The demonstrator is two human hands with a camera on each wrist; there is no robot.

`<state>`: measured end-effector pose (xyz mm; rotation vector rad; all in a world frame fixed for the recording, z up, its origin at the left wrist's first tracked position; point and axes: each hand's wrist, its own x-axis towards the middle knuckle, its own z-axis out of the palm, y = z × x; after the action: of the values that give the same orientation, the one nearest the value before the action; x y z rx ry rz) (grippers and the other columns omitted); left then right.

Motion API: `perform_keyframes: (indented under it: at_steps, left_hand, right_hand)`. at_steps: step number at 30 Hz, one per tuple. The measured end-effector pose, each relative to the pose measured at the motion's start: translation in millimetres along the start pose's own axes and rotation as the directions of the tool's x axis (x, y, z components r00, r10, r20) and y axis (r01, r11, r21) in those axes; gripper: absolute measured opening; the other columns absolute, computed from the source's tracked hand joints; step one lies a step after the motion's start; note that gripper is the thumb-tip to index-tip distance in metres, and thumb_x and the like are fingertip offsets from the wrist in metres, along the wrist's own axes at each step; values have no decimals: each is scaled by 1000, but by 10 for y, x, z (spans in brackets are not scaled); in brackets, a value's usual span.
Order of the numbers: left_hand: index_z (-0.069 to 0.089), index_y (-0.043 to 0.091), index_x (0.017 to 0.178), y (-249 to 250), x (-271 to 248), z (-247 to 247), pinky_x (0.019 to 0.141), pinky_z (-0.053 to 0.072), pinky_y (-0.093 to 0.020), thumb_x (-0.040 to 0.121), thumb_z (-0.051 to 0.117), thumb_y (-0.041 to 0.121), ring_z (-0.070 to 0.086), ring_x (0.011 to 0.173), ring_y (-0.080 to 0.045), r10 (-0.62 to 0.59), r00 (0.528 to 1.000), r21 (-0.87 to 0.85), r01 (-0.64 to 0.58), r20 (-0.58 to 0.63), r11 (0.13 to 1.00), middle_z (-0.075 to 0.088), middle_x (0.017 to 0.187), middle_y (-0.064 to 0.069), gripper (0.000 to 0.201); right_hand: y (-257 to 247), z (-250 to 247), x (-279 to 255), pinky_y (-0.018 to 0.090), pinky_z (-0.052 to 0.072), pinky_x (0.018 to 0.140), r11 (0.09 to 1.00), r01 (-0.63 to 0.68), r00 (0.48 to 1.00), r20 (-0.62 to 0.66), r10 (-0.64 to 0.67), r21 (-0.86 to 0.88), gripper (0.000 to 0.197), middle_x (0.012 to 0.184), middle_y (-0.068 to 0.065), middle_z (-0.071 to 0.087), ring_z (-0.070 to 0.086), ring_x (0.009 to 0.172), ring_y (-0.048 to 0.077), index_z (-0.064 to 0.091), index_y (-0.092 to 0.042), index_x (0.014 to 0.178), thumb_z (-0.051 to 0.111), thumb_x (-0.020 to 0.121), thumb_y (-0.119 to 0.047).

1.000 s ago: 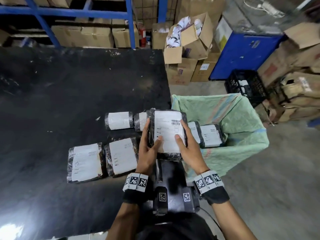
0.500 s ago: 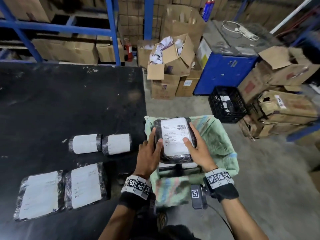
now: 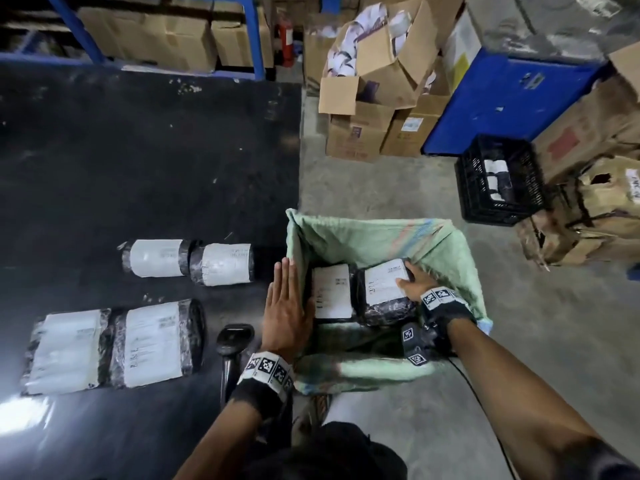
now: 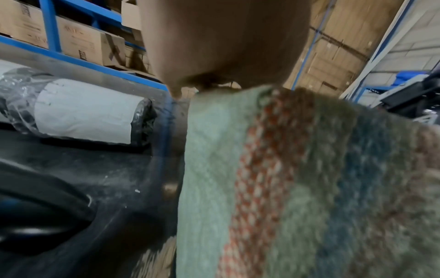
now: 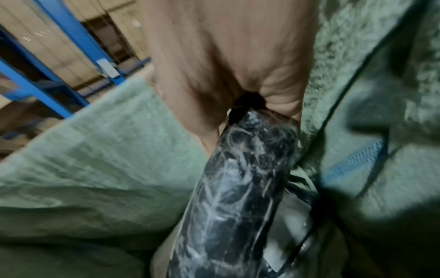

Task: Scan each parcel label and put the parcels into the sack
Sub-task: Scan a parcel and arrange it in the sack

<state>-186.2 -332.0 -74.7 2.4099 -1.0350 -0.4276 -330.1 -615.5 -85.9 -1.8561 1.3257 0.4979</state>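
The green woven sack (image 3: pixel 374 237) stands open beside the black table (image 3: pixel 138 168). Inside it my right hand (image 3: pixel 410 277) grips a black-wrapped parcel with a white label (image 3: pixel 384 287), low in the sack, next to another labelled parcel (image 3: pixel 330 291). The right wrist view shows that parcel (image 5: pixel 243 188) edge-on under my hand (image 5: pixel 226 65). My left hand (image 3: pixel 287 289) lies flat with straight fingers against the sack's left rim; its palm (image 4: pixel 226 47) touches the sack cloth (image 4: pixel 262 169). On the table lie two rolled parcels (image 3: pixel 152 258) (image 3: pixel 221 263) and two flat ones (image 3: pixel 65 351) (image 3: pixel 156 341).
A black handheld scanner (image 3: pixel 233 341) rests on the table just left of my left wrist. Behind the sack on the concrete floor stand cardboard boxes (image 3: pixel 363 133), a blue cabinet (image 3: pixel 512 98) and a black crate (image 3: pixel 498 181). Blue racking with boxes (image 3: pixel 156 36) runs behind the table.
Both hands held the parcel above the sack mouth. Now my left hand has let go and lies flat on the sack's rim, and my right hand has lowered the parcel inside.
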Motion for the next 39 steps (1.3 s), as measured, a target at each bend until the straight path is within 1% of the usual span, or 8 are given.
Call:
perform_keyframes:
  at_steps: [4, 8, 18, 23, 28, 31, 33, 39]
  left_hand:
    - [5, 4, 165, 25, 7, 74, 130, 17, -44, 97, 27, 41, 1, 162, -27, -36, 999, 21, 37, -10, 999, 4, 174, -12, 80]
    - [4, 5, 165, 24, 26, 77, 131, 16, -43, 94, 33, 36, 0, 163, -25, -42, 999, 42, 43, -18, 998, 3, 174, -11, 83]
    - [8, 2, 164, 3, 99, 143, 130, 21, -50, 92, 30, 30, 1, 163, -25, -56, 998, 52, 54, 20, 997, 6, 174, -13, 80]
    - [6, 3, 165, -37, 100, 163, 130, 19, -49, 93, 31, 27, -1, 163, -24, -35, 999, 62, 35, 15, 998, 4, 174, -11, 79]
    - [4, 5, 165, 4, 89, 71, 131, 15, -46, 89, 25, 30, -2, 162, -24, -53, 998, 41, 52, 32, 998, 2, 174, -11, 82]
    - [3, 5, 165, 2, 75, 25, 130, 20, -49, 92, 50, 17, -1, 162, -26, -55, 998, 39, 54, 34, 998, 3, 175, -12, 88]
    - [8, 5, 165, 15, 50, -31, 128, 25, -53, 92, 58, 16, 7, 162, -30, -70, 997, 39, 68, 43, 997, 12, 173, -16, 90]
    - [50, 13, 151, -86, 38, -439, 104, 49, -53, 91, 33, 47, 58, 129, -44, -40, 999, 107, 37, 33, 994, 62, 140, -21, 71]
  right_hand:
    - [226, 129, 303, 47, 34, 117, 999, -34, 998, -61, 33, -13, 74, 162, 8, 29, 42, 140, 39, 16, -38, 158, 57, 96, -39]
    - [366, 312, 478, 35, 51, 78, 999, -33, 984, -173, 33, 1, 73, 140, 12, 58, 63, 89, 35, 14, -44, 156, 55, 97, -38]
    - [587, 696, 643, 44, 32, 115, 994, -113, 978, -174, 111, -3, 86, 154, 28, 30, 37, 137, 45, 7, -32, 159, 62, 93, -27]
    - [502, 756, 679, 31, 29, 109, 978, -197, 965, -191, 181, -65, 75, 155, 25, 28, 36, 139, 37, 9, -26, 160, 52, 99, -31]
    - [357, 628, 635, 47, 35, 113, 958, -219, 974, -102, 203, -186, 88, 154, 31, 23, 36, 138, 46, -2, -29, 160, 56, 93, -35]
    - [200, 477, 607, 46, 39, 112, 959, -176, 984, -57, 167, -222, 78, 154, 23, 36, 43, 137, 41, 22, -20, 157, 58, 91, -41]
    - [-44, 316, 430, 38, 39, 110, 964, -110, 994, -27, 107, -241, 58, 152, 15, 44, 47, 135, 35, 45, -14, 147, 56, 95, -38]
    - [-681, 17, -200, 31, 28, 116, 968, 121, 985, -95, -144, -219, 46, 156, 8, 41, 39, 143, 27, 47, -13, 147, 43, 104, -31]
